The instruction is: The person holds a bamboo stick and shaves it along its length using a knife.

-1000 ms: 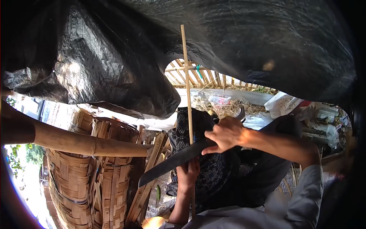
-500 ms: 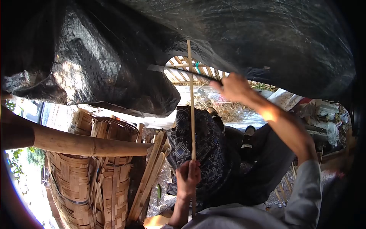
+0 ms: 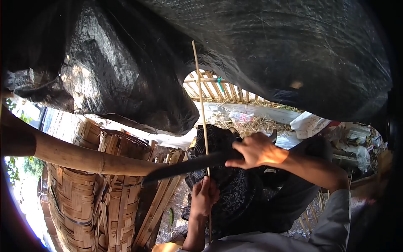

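Observation:
My left hand (image 3: 204, 196) is wrapped round a thin bamboo strip (image 3: 202, 103), which stands long and slightly tilted in front of me. Its lower end runs down past my wrist. In my right hand (image 3: 255, 153) is the handle of a machete (image 3: 184, 167), its dark, broad blade pointing left. The blade crosses the strip just above my left hand; whether it cuts into it I cannot tell. Dark patterned cloth (image 3: 235, 193) lies over my lap behind both hands.
Black plastic sheeting (image 3: 273, 50) hangs overhead and in front. A thick bamboo pole (image 3: 84, 155) juts in from the left, above woven bamboo baskets (image 3: 75, 201). Split bamboo slats (image 3: 157, 210) lean beside them. Straw (image 3: 268, 122) and plastic scraps litter the ground ahead.
My right hand has brought the machete down along the strip, from high up to near my left hand. The strip's top has tipped to the left. My left hand keeps its hold.

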A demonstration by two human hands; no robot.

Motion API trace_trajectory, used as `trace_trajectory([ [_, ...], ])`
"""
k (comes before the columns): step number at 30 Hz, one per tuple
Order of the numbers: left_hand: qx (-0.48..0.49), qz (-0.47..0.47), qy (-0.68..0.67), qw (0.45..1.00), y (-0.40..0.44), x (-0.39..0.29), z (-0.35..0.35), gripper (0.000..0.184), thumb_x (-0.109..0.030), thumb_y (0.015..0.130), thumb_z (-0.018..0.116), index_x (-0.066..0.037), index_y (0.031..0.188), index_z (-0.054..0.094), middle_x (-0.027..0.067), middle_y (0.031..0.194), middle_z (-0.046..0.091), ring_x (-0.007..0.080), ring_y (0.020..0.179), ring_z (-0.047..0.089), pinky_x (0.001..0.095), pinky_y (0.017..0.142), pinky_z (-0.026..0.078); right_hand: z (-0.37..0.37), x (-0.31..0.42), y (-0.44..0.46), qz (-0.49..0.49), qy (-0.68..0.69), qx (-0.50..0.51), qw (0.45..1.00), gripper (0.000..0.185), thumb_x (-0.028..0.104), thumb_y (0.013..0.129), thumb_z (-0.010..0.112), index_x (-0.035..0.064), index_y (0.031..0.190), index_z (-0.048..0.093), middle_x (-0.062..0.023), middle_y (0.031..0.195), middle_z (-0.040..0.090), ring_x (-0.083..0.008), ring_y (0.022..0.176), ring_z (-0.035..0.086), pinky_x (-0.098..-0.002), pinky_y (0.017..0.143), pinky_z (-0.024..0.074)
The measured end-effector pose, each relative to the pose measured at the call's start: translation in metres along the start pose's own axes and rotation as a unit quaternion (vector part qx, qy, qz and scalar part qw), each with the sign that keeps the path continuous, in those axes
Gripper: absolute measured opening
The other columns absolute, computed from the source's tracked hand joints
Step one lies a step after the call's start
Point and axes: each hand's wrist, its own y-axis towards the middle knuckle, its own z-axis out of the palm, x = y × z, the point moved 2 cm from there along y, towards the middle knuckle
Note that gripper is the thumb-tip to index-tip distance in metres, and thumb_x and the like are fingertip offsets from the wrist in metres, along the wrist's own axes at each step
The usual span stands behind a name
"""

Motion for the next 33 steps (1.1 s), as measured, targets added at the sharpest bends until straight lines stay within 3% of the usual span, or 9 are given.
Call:
trace_trajectory([
  [6,-0.031,0.029,0.145,0.989,-0.009,0.009,0.003,0.035,-0.030,0.098,0.039,-0.011,0.069,0.040,-0.0051,0.054,0.028,0.0043,0.040,0.027,0.0210,0.036,0.023,0.002,-0.002,0.003,-0.027,-0.030,-0.004,0.999,0.073,0.076,0.074,0.042,0.0048,0.068,0.059,-0.0100,0.041,0.048,-0.0280,0.038,0.054,-0.0405,0.038,0.0461],
  [7,-0.014,0.023,0.135,0.991,-0.010,0.010,0.003,0.036,-0.032,0.098,0.037,-0.012,0.069,0.039,-0.0053,0.053,0.027,0.0044,0.040,0.025,0.0212,0.036,0.022,0.002,-0.014,0.010,-0.025,-0.037,-0.074,0.996,0.076,0.077,0.074,0.041,0.0038,0.066,0.060,-0.0093,0.040,0.047,-0.0265,0.038,0.054,-0.0384,0.041,0.0475],
  [10,0.018,-0.032,0.037,0.999,-0.010,0.011,0.001,0.035,-0.030,0.099,0.035,-0.014,0.067,0.036,-0.0068,0.050,0.022,0.0047,0.038,0.018,0.0223,0.034,0.015,-0.019,-0.052,0.041,0.174,0.025,0.060,0.983,0.076,0.069,0.083,0.036,-0.0006,0.063,0.059,-0.0086,0.043,0.048,-0.0237,0.042,0.054,-0.0381,0.043,0.0458],
  [14,0.072,-0.087,-0.037,0.993,-0.002,0.008,-0.006,0.036,-0.032,0.098,0.034,-0.016,0.066,0.035,-0.0073,0.049,0.019,0.0053,0.037,0.016,0.0224,0.034,0.013,-0.024,-0.047,0.036,0.160,0.061,0.028,0.985,0.076,0.067,0.084,0.037,-0.0031,0.065,0.060,-0.0130,0.047,0.052,-0.0261,0.044,0.055,-0.0405,0.044,0.0462],
  [20,0.039,-0.095,-0.028,0.994,-0.003,0.005,-0.003,0.037,-0.038,0.096,0.037,-0.016,0.067,0.035,-0.0063,0.051,0.023,0.0060,0.039,0.020,0.0219,0.035,0.015,0.019,0.013,-0.010,-0.013,0.066,-0.046,0.997,0.073,0.074,0.078,0.038,0.0047,0.075,0.061,-0.0193,0.055,0.053,-0.0335,0.047,0.057,-0.0433,0.052,0.0481],
  [22,0.035,-0.099,-0.032,0.994,-0.004,0.010,-0.008,0.036,-0.036,0.096,0.038,-0.016,0.066,0.035,-0.0064,0.051,0.023,0.0058,0.039,0.020,0.0217,0.035,0.015,0.024,0.023,-0.013,-0.080,0.002,0.046,0.996,0.074,0.076,0.076,0.038,0.0050,0.071,0.059,-0.0161,0.051,0.050,-0.0279,0.042,0.055,-0.0373,0.041,0.0435],
  [25,0.020,-0.114,-0.019,0.993,-0.003,0.013,-0.012,0.033,-0.032,0.095,0.039,-0.017,0.066,0.035,-0.0067,0.051,0.022,0.0054,0.038,0.020,0.0213,0.035,0.015,0.026,0.009,-0.009,-0.136,0.006,-0.078,0.988,0.072,0.077,0.073,0.044,0.0068,0.061,0.054,-0.0106,0.041,0.043,-0.0231,0.034,0.049,-0.0331,0.035,0.0402],
  [31,0.029,-0.091,-0.008,0.995,-0.003,0.002,-0.004,0.036,-0.035,0.096,0.038,-0.018,0.064,0.033,-0.0077,0.051,0.020,0.0049,0.037,0.017,0.0209,0.035,0.012,0.022,-0.007,0.011,-0.066,-0.011,0.049,0.997,0.077,0.078,0.073,0.042,0.0037,0.065,0.060,-0.0139,0.043,0.047,-0.0297,0.044,0.056,-0.0417,0.044,0.0469],
  [33,0.055,-0.119,-0.044,0.990,-0.017,0.010,-0.010,0.038,-0.037,0.097,0.037,-0.018,0.065,0.033,-0.0077,0.051,0.019,0.0048,0.037,0.017,0.0211,0.034,0.011,0.010,-0.043,0.030,0.129,0.028,-0.024,0.991,0.075,0.071,0.082,0.035,0.0015,0.066,0.061,-0.0102,0.044,0.048,-0.0230,0.043,0.054,-0.0398,0.043,0.0456],
])
